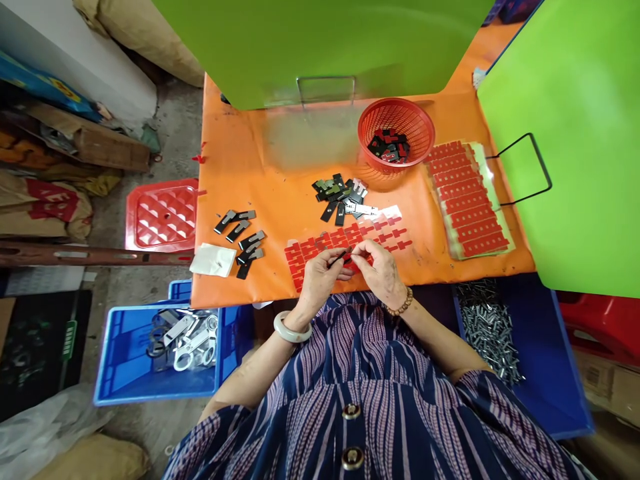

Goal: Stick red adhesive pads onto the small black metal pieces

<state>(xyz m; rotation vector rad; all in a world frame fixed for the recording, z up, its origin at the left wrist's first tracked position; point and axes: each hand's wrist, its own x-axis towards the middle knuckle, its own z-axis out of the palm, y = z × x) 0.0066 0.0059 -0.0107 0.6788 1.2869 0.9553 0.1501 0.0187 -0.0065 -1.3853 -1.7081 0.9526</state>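
Note:
My left hand (321, 277) is closed on a small black plate (339, 258), part of it hidden by the fingers. My right hand (381, 272) pinches at the plate's right end, and what lies between thumb and forefinger is too small to name. Beneath both hands lies a sheet of red die-cut stickers (307, 248). Just beyond it is a loose pile of black plates (340, 193). More black plates (245, 241) are spread at the table's left side, near a folded white cloth or paper (213, 260). A red basket (396, 157) holds several black and red pieces.
An orange-covered table (240, 147) carries the work. Stacked red sticker sheets (470, 200) lie at right. Green panels with wire handles (325, 53) (575, 147) stand behind and right. Blue bins with metal parts (155, 390) (555, 373) flank my lap; a red stool (163, 213) stands left.

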